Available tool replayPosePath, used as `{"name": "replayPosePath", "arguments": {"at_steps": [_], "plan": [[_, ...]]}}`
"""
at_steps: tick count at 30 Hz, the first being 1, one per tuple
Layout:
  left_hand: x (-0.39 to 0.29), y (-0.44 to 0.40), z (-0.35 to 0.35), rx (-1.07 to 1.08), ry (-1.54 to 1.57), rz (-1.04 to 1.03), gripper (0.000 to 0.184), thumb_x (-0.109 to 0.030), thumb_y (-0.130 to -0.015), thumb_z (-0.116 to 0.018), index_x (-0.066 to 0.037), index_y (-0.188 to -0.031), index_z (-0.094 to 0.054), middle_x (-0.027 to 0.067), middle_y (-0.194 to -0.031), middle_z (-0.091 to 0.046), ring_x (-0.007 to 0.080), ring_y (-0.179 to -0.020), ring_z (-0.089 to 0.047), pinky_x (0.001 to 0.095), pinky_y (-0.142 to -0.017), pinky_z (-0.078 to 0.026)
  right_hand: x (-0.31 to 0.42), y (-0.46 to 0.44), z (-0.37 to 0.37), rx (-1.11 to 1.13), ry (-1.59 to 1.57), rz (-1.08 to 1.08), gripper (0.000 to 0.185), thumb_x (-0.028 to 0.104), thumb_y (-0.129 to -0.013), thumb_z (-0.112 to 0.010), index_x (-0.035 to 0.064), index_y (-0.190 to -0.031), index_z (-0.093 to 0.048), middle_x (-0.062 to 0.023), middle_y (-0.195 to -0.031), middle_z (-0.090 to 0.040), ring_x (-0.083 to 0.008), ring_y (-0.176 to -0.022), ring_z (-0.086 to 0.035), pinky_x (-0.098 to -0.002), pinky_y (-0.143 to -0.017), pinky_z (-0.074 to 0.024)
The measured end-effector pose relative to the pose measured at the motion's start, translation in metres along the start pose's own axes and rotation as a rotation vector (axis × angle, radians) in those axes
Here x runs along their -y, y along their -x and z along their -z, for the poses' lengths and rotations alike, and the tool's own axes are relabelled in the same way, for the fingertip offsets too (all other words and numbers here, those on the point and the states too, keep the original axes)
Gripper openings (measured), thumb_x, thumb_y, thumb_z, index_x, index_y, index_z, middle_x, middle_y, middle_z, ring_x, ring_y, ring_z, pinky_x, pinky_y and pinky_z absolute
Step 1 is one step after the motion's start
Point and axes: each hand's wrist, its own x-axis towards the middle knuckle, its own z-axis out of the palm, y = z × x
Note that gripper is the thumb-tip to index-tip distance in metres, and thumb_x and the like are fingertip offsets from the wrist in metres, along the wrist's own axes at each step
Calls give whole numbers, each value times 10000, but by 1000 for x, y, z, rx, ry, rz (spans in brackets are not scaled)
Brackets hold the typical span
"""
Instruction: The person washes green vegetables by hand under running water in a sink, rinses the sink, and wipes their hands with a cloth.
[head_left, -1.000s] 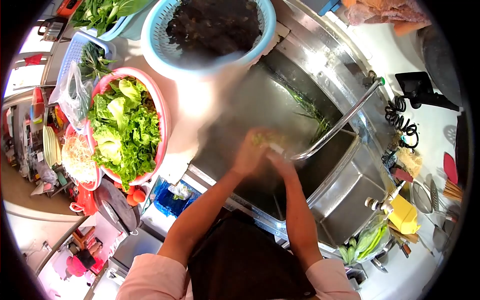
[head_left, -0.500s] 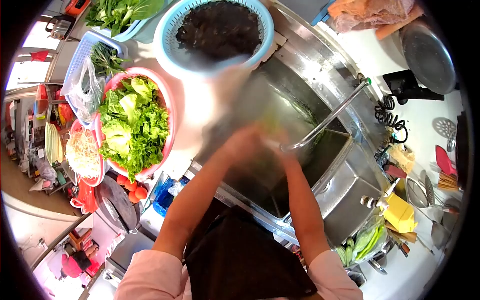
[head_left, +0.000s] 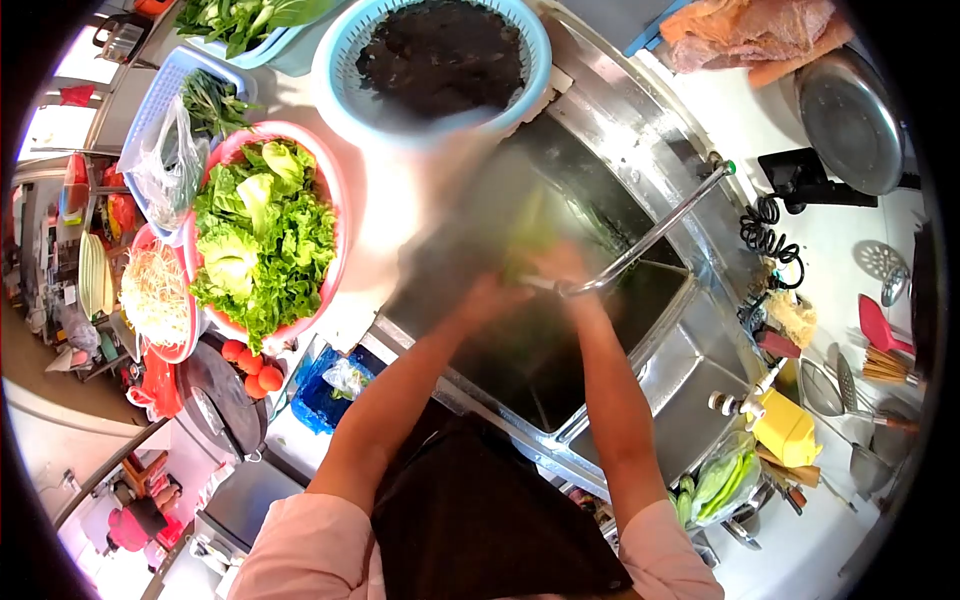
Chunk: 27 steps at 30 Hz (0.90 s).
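Over the water-filled sink basin (head_left: 640, 290), both hands are close together beside the tap spout (head_left: 650, 245). A hazy smear blurs this part of the view. A yellow-green leafy vegetable (head_left: 535, 225) shows at the fingers, its exact kind unclear. My right hand (head_left: 562, 265), under the spout's end, appears closed on it. My left hand (head_left: 495, 298) is just left of and below it, next to the lower end of the greens; its fingers are too blurred to read. Darker green stalks (head_left: 610, 230) lie in the water behind.
Left of the sink stand a pink basin (head_left: 343, 235) of lettuce (head_left: 265, 235) and a blue colander (head_left: 325, 75) holding something dark. A second sink bowl (head_left: 690, 400) adjoins on the right. Bean sprouts (head_left: 155, 295), tomatoes (head_left: 262, 376), a pan (head_left: 850, 120) and a yellow bottle (head_left: 785, 428) surround it.
The greens have shifted slightly up and left and show more of their length. My right hand has risen a little; my left hand stays low beside it. The whole view has tilted slightly.
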Motion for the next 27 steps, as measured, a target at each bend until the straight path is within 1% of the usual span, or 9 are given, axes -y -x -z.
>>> {"name": "replayPosePath", "arguments": {"at_steps": [2, 4, 7, 10, 14, 17, 19, 21, 27], "plan": [[1, 3, 4, 31, 78, -35, 685, -265, -801, -811, 23, -1339, -499, 97, -1232, -614, 210, -1180, -534, 359, -1024, -409, -4, 4, -3, -16, -80, 41, 723, 632, -763, -737, -37, -1030, -667, -124, -858, -680, -201, -758, -611, -349, -717, -499], [21, 1, 10, 84, 251, -132, 698, -267, -801, -808, 13, -1355, -487, 99, -1254, -607, 220, -1181, -533, 368, -1037, -395, -21, 6, -6, 38, -1, -115, 796, 675, -769, -702, -76, -1023, -633, -141, -881, -650, -209, -784, -603, -349, -718, -498], [45, -4, 22, 89, 239, -38, 732, -287, -785, -816, 8, -1365, -480, 110, -1274, -602, 238, -1197, -526, 383, -1056, -372, -25, 8, -9, 72, 12, -165, 868, 711, -763, -685, -111, -1025, -587, -155, -932, -612, -226, -851, -600, -356, -726, -502], [43, -1, 29, 69, 116, 58, 779, -306, -765, -830, 3, -1381, -467, 120, -1303, -584, 248, -1220, -514, 388, -1067, -363, 6, 16, -11, 12, -513, -325, 923, 633, -727, -775, -133, -1175, -520, -155, -1053, -615, -255, -928, -608, -362, -794, -511], [43, 7, 34, 69, 112, 11, 817, -331, -755, -837, -15, -1404, -454, 128, -1336, -561, 244, -1256, -486, 393, -1081, -347, 42, 18, -2, 127, -463, -459, 963, 444, -703, -870, -153, -1307, -417, -166, -1135, -616, -239, -1000, -618, -345, -885, -511], [32, 21, 33, 99, 115, 68, 802, -317, -770, -828, -39, -1418, -447, 128, -1344, -552, 240, -1275, -468, 391, -1092, -334, 66, 32, -8, 72, -751, -475, 881, 313, -681, -901, -152, -1269, -437, -162, -1104, -646, -233, -999, -631, -322, -927, -487], [31, 24, 31, 155, 209, 129, 777, -297, -784, -817, -52, -1421, -447, 127, -1340, -553, 240, -1284, -458, 386, -1100, -324, 27, 29, -21, -17, -758, -520, 843, 290, -696, -887, -163, -1258, -451, -162, -1096, -659, -230, -1012, -636, -320, -938, -484], [75, 14, 34, 137, 376, -58, 738, -273, -805, -795, -57, -1420, -448, 115, -1340, -554, 235, -1278, -460, 380, -1104, -320, 0, 31, -21, -24, -838, -499, 791, 249, -729, -860, -191, -1254, -464, -166, -1073, -683, -218, -1042, -639, -322, -954, -481], [39, 20, 12, -48, 174, -142, 644, -220, -842, -727, -47, -1403, -464, 92, -1305, -581, 216, -1215, -502, 364, -1075, -355, 28, 49, -7, 31, -943, -368, 768, 251, -776, -815, -103, -1354, -455, -127, -1165, -655, -210, -1122, -592, -338, -1063, -373]]}}
